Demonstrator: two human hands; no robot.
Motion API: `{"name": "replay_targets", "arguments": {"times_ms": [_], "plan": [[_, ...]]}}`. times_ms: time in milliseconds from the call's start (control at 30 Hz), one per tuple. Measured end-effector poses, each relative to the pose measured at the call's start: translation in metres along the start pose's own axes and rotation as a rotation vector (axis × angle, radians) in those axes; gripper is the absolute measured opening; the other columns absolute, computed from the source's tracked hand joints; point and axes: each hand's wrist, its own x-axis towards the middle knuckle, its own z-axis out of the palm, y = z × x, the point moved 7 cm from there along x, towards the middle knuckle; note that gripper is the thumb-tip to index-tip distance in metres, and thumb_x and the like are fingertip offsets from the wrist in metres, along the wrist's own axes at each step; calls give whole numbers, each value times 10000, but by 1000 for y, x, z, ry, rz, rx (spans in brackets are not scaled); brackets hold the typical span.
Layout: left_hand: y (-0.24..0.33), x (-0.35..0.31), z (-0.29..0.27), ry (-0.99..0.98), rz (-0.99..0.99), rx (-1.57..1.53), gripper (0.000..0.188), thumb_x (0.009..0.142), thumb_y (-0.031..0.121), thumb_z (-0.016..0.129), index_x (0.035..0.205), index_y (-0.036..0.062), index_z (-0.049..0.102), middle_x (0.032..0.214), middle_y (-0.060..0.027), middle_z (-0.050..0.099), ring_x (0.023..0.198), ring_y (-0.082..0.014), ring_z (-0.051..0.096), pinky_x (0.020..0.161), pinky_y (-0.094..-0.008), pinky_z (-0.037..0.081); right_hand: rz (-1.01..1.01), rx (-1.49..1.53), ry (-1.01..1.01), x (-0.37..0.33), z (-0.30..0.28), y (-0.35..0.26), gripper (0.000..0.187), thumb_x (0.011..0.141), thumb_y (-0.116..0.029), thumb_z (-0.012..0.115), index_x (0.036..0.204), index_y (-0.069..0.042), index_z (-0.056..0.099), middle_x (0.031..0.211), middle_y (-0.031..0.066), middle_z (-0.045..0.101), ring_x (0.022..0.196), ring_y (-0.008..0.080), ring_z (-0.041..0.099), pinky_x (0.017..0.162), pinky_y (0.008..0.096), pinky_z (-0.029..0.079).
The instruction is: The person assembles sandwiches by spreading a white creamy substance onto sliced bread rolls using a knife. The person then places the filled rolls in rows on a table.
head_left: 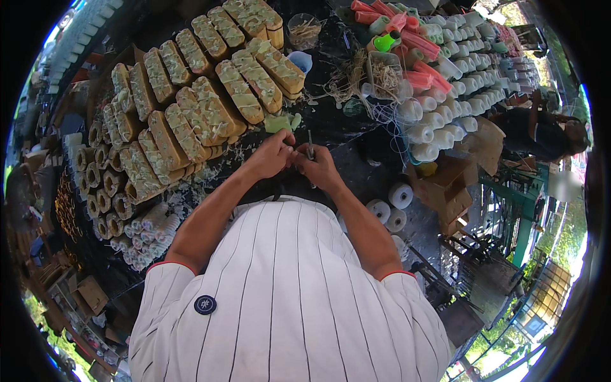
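Observation:
My left hand (pixel 277 154) is closed, its fingertips pinched together close to my right hand. Whatever lies in that pinch is too small to make out. Just beyond its knuckles lies a pale green sheet (pixel 280 123), crumpled at one end. My right hand (pixel 319 168) is closed around a slim metal tool (pixel 310 144) that points away from me; its kind does not show clearly. Ahead and to the left, long tan blocks (pixel 240 92) with rounded ends stand in rows, topped with pale green shreds.
Hollow tan tubes (pixel 102 181) and white rolls (pixel 149 232) are stacked at the left. Many white thread cones (pixel 439 121) and pink cones (pixel 420 46) fill the right. Nearby are a tub of straw-like strands (pixel 385 73), a blue cup (pixel 299 62), cardboard boxes (pixel 449 184) and a person (pixel 541 132).

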Motion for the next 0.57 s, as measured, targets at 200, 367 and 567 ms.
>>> {"name": "replay_targets", "arguments": {"times_ms": [200,367,567], "plan": [[-15,16,-5,258,40,47,211,1053,19,568,1263,19,546,835,-64,687,710,-123,627,636,-306,503,145,676,239,11,25,35,161,1018,-146,678,923,-18,703,759,49,683,568,125,580,500,296,431],[-49,26,-10,371,198,218,244,1010,-25,618,1248,0,566,883,-101,735,755,-155,707,683,-298,548,150,625,301,42,23,66,108,1012,-125,690,970,-26,691,782,46,677,598,130,593,521,292,446],[-81,57,-4,196,58,-255,269,1040,85,690,1296,75,608,962,-124,761,841,-249,768,792,-363,609,139,371,418,58,-26,77,457,984,-116,747,1395,32,612,1051,92,731,786,191,692,681,335,549]]}}
